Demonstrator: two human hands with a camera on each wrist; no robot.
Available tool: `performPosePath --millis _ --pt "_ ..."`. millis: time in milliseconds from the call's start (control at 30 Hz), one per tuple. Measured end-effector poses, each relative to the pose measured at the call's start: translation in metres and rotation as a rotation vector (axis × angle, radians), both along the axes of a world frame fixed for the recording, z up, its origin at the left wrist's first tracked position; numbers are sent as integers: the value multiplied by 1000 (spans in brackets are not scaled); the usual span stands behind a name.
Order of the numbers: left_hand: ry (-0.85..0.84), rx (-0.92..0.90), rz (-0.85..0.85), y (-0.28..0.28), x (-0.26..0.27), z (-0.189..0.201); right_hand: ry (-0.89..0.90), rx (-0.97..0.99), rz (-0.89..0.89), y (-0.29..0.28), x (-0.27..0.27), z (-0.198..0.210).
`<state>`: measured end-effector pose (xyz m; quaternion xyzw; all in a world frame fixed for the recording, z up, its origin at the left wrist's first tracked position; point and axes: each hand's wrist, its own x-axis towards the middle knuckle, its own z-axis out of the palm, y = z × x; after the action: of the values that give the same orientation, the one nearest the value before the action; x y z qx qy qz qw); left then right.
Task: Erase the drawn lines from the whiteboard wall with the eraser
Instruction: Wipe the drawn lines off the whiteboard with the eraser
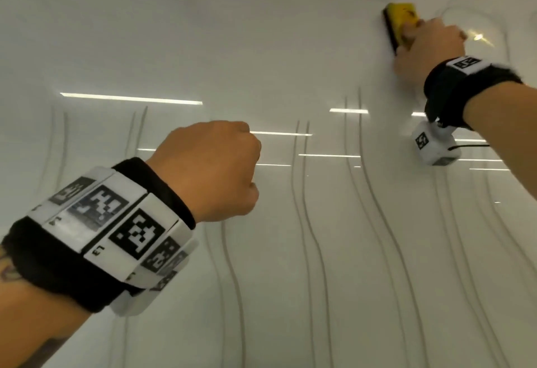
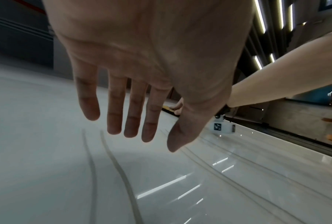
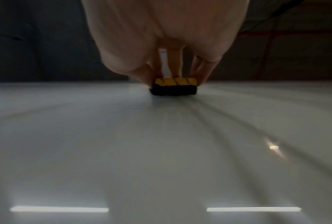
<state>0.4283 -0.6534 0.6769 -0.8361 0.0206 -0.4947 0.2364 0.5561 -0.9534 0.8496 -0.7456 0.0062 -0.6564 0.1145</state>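
Note:
The yellow eraser (image 1: 399, 20) with black felt lies flat against the whiteboard wall (image 1: 203, 33), high on the right. My right hand (image 1: 427, 45) grips it by its sides, fingers curled round it. In the right wrist view the eraser (image 3: 173, 86) sits felt-down under my right hand (image 3: 172, 68). Wavy grey drawn lines (image 1: 377, 193) run down the board below it and on the lower left; the band beside the eraser is wiped. My left hand (image 1: 209, 167) hovers mid-board holding nothing. In the left wrist view my left hand (image 2: 147, 136) has straight, relaxed fingers off the surface, above drawn lines (image 2: 113, 159).
Ceiling light strips reflect as bright bars (image 1: 130, 98) on the glossy board. A dark frame (image 2: 295, 136) bounds the board's right edge, with floor and someone's feet beyond. Faint smears mark the board's top near the eraser.

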Motion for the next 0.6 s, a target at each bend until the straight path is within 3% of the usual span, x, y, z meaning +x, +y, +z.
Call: performPosePath --millis 67,133,267,333,400,500,533,600 --pt "6 -5 17 -5 5 -2 19 108 45 -3 0 5" --pt "11 -20 25 -8 9 -4 9 59 88 13 -7 -1" --pt "-20 21 57 -18 20 -5 -46 -466 187 44 -4 -65" --pt "-42 14 92 -24 24 -3 -114 -609 222 31 0 -81" --pt "-45 -1 126 -28 25 -1 -110 -520 99 -1 8 -60" --pt "-50 -25 172 -34 25 1 4 -129 54 -46 4 -21" --pt "-48 -39 192 -37 25 1 12 -82 69 -46 -1 -17" --pt "-57 -64 222 -45 25 4 13 -171 100 -23 -4 -30"
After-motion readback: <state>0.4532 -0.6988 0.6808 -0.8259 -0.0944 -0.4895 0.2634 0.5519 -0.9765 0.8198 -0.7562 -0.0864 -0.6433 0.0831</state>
